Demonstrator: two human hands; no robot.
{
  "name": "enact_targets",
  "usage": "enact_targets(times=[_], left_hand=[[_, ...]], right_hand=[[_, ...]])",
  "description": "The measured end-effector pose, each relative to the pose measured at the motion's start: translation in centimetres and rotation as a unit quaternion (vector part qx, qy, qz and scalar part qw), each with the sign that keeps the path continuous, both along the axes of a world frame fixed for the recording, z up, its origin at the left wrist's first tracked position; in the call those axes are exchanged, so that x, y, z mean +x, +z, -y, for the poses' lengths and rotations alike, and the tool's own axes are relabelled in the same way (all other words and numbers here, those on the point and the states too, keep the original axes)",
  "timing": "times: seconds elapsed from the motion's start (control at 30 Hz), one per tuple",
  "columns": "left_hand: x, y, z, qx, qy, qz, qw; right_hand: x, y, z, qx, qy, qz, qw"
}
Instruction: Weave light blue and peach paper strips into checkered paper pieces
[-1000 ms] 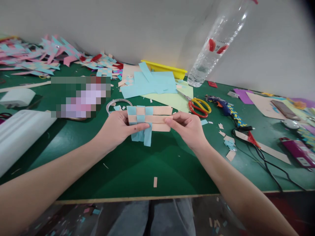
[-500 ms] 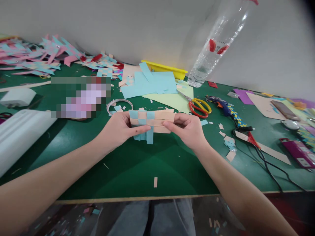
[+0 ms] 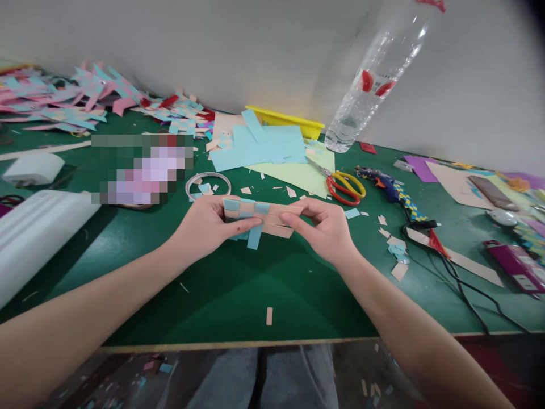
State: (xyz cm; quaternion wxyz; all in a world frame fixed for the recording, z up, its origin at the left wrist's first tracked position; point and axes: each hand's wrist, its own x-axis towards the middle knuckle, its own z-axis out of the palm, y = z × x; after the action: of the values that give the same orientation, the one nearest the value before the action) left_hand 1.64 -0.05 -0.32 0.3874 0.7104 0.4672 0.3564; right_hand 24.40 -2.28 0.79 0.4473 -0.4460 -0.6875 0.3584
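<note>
Between my two hands is a small woven paper piece [image 3: 251, 209] of light blue and peach strips, held above the green table. My left hand [image 3: 213, 224] grips its left part, thumb across the front and fingers behind. On the right, my right hand [image 3: 326, 224] pinches the loose ends of the peach strips between thumb and fingers. A blue strip end [image 3: 254, 237] hangs below the weave near my left thumb. The fingers behind the paper are partly hidden.
Behind my hands lie a tape roll [image 3: 208, 175], blue paper sheets [image 3: 264, 142] and scissors [image 3: 347, 187]. A clear bottle [image 3: 374, 85] stands at the back. Woven strips [image 3: 63, 96] pile up far left; a black cable [image 3: 464, 289] runs at right. Paper scraps dot the table [image 3: 298, 307].
The woven piece has tilted, so its front face looks narrower and the hanging blue strip slants. My hands keep their hold and have barely shifted.
</note>
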Motion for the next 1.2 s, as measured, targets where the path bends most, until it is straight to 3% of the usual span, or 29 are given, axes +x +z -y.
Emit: enact_targets(times=[0.43, 0.6, 0.8, 1.2], left_hand=[[0.4, 0.9, 0.5, 0.065, -0.008, 0.056, 0.996], [0.4, 0.4, 0.4, 0.025, 0.006, 0.091, 0.996], [0.4, 0.2, 0.6, -0.099, 0.041, 0.146, 0.983], [0.3, 0.3, 0.7, -0.157, 0.048, 0.196, 0.967]], right_hand=[[-0.3, 0.1, 0.5, 0.019, -0.011, 0.011, 1.0], [-0.7, 0.2, 0.7, 0.01, 0.001, 0.003, 1.0], [-1.1, 0.3, 1.1, -0.017, 0.004, -0.002, 1.0], [-0.8, 0.4, 1.1, -0.004, -0.003, 0.01, 1.0]])
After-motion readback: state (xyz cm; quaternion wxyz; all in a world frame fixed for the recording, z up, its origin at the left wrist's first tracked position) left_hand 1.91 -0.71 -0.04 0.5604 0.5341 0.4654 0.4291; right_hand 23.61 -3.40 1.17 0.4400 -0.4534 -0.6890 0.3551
